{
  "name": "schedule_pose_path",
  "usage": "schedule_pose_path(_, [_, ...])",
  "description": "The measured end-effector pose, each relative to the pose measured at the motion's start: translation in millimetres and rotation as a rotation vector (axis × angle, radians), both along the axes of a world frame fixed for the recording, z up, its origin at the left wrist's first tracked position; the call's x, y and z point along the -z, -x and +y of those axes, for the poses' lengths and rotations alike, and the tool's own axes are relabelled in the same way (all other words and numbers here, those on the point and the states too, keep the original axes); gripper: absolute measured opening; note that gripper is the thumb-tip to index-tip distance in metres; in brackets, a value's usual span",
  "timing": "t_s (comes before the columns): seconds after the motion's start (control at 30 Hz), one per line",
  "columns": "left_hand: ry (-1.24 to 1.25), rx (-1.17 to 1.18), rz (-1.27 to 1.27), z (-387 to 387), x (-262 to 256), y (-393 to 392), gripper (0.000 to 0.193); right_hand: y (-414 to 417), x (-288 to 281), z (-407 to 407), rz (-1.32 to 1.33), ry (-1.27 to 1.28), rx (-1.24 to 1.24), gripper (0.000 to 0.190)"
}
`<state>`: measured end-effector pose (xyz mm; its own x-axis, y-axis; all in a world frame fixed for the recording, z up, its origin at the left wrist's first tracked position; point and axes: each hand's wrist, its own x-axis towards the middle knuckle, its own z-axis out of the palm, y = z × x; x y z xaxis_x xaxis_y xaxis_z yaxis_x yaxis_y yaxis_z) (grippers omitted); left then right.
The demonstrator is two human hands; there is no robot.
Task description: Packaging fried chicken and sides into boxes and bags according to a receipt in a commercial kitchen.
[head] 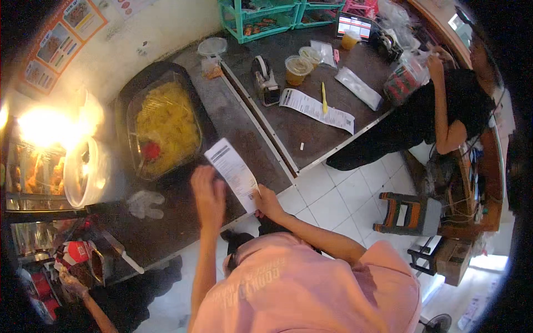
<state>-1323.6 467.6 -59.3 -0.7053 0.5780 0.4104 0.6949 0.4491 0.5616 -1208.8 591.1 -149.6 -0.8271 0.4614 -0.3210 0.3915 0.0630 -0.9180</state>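
My right hand (pixel 268 202) grips the lower end of a long printed paper receipt (pixel 233 172) above the counter's front edge. Beside the receipt's left edge, my left hand (pixel 208 197) is raised and blurred, with nothing seen in it. Behind that hand stands a clear plastic tub of yellow food (pixel 168 120), perhaps rice, in a dark tray (pixel 120 108); something red lies at the tub's near left. A crumpled clear plastic glove (pixel 145 204) rests on the dark counter (pixel 179 218) to the left.
Across the metal-edged gap (pixel 258 118) lie another receipt (pixel 300 107), a yellow pen (pixel 324 98), a tape dispenser (pixel 264 81) and lidded cups (pixel 296 68). A knife (pixel 120 252) lies front left. One co-worker's gloved hand (pixel 70 283) holds a red-and-white package (pixel 77 254); another person (pixel 437 108) stands right.
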Motion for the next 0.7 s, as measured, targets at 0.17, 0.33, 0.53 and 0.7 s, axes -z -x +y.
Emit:
schedule_pose_path(0.17, [0.365, 0.034, -0.214, 9.2, 78.2, -54.2, 0.053, 9.1, -21.5, 30.4, -0.192, -0.152, -0.278, 0.028])
schedule_pose_path(0.33, [0.475, 0.023, -0.229, 13.7, 76.5, -57.6, 0.056, 47.5, -31.4, 157.3, -0.034, -0.544, -0.041, 0.02])
schedule_pose_path(0.53, [0.525, 0.016, -0.224, 22.6, 68.9, -59.6, 0.06, 99.8, -23.2, 327.1, -0.273, -1.268, 0.308, 0.026])
schedule_pose_path(0.7, [0.624, 0.002, -0.2, 28.1, 60.8, -59.6, 0.065, 111.8, 20.8, 377.0, -0.39, -1.235, 0.284, 0.025])
